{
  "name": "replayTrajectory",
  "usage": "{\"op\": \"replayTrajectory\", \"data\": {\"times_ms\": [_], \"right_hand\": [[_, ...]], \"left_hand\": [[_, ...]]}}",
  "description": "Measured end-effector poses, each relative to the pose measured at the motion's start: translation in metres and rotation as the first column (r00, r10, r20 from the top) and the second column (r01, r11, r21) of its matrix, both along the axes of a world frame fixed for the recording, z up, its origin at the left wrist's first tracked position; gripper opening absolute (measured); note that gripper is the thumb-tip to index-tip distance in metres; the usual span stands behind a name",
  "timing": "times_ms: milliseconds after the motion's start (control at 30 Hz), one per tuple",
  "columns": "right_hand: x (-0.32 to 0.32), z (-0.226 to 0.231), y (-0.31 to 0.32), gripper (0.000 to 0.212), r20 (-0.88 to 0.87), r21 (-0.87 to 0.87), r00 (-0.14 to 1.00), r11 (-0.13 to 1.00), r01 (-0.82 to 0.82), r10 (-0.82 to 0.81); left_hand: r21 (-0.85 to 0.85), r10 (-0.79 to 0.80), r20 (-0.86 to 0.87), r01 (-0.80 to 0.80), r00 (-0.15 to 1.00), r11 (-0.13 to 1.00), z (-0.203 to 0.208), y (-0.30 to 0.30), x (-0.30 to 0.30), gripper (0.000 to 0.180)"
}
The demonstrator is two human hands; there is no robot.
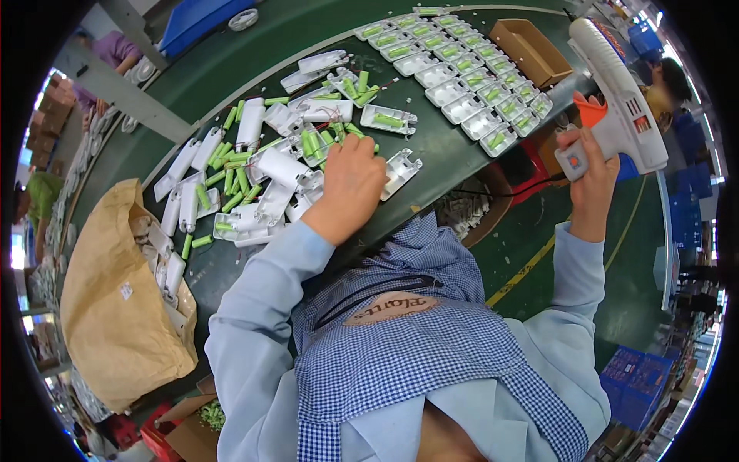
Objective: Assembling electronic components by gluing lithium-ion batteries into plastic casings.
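My left hand (354, 181) reaches into a loose pile on the table, its fingers curled down among green battery cells (312, 145) and white plastic shells (279, 168). Its fingertips are partly hidden, so what they pinch cannot be made out. Just right of that hand lies an open white half-shell (400, 171). A shell with a green cell inside (389, 119) rests beyond it. In my right hand (591, 185) is a white glue gun (635, 115) with an orange trigger, gripped by its handle and held up off the table's right side. A dark cable runs from the handle.
Rows of white shells with green cells (466, 73) cover the table's far right, beside a cardboard box (531, 52). A tan sack (115, 308) of white parts stands at left. Blue crates (635, 385) sit at lower right. Other people work across the far left.
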State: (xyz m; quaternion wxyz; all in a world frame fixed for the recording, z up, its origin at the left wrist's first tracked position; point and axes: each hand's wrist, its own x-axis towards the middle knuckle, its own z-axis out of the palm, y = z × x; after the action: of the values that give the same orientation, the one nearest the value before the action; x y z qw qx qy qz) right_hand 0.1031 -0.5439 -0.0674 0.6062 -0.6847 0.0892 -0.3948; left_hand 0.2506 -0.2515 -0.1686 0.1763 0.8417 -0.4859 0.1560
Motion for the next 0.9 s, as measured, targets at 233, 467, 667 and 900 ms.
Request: {"op": "replayTrajectory", "data": {"times_ms": [233, 467, 667, 900], "right_hand": [[-0.006, -0.001, 0.000, 0.036, 0.008, 0.082, 0.998, 0.995, -0.063, 0.063], [-0.004, -0.013, 0.000, 0.039, -0.046, 0.103, 0.991, 0.987, -0.121, 0.126], [-0.013, -0.025, 0.008, 0.050, -0.179, 0.079, 0.961, 0.977, -0.198, 0.209], [-0.015, -0.028, 0.007, 0.033, -0.250, 0.184, 0.934, 0.959, -0.215, 0.257]], "left_hand": [[0.083, 0.033, 0.081, -0.040, 0.996, 0.996, -0.013, -0.040, 0.017, 0.008], [0.235, 0.098, 0.055, -0.108, 0.994, 0.966, 0.004, -0.046, 0.054, 0.018], [0.305, 0.053, 0.152, -0.098, 0.987, 0.947, -0.008, -0.050, 0.065, 0.009], [0.319, -0.076, 0.021, 0.065, 0.997, 0.946, 0.001, -0.060, 0.054, 0.013]]}}
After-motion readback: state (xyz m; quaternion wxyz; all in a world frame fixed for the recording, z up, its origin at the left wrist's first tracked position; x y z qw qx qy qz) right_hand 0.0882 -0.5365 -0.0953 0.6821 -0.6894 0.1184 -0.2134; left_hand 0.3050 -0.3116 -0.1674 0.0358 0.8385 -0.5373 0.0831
